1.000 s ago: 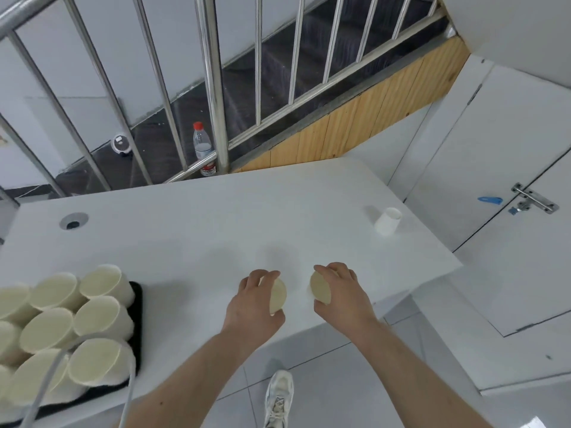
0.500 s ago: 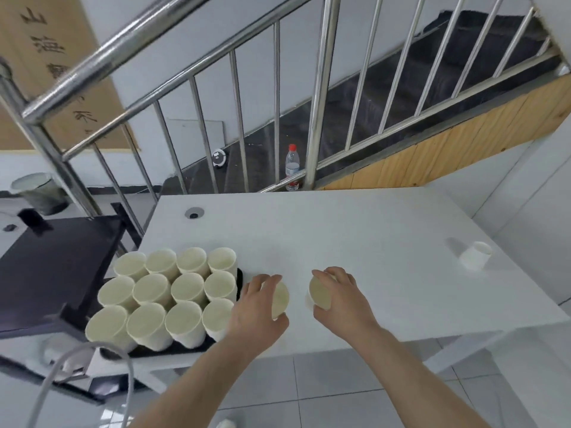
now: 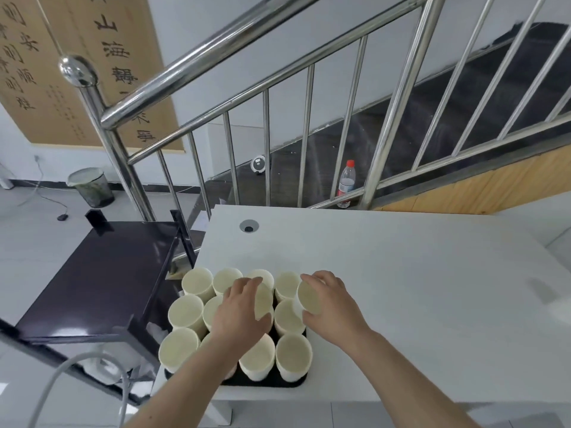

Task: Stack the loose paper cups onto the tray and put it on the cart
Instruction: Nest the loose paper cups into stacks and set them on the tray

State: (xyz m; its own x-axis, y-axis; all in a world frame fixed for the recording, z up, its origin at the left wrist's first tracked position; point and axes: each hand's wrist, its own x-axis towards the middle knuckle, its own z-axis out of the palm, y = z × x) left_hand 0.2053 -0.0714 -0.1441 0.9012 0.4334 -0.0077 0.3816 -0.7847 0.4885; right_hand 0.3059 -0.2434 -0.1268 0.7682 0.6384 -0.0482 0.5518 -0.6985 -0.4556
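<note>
Ahead of you, a shiny stainless-steel stair railing [image 3: 278,97] climbs to the right over dark stair treads [image 3: 432,118]. A clear plastic water bottle with a red cap [image 3: 346,183] stands at its foot, with a small round white device [image 3: 258,164] on the step to its left. At far left you see a wooden calligraphy panel [image 3: 77,66] on the wall and, below it, a lined waste bin [image 3: 90,187] on the grey tiled floor [image 3: 37,230].

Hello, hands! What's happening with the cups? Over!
Left hand gripping a cup, right hand another cup. Both above full tray. Nothing blocking.
</note>
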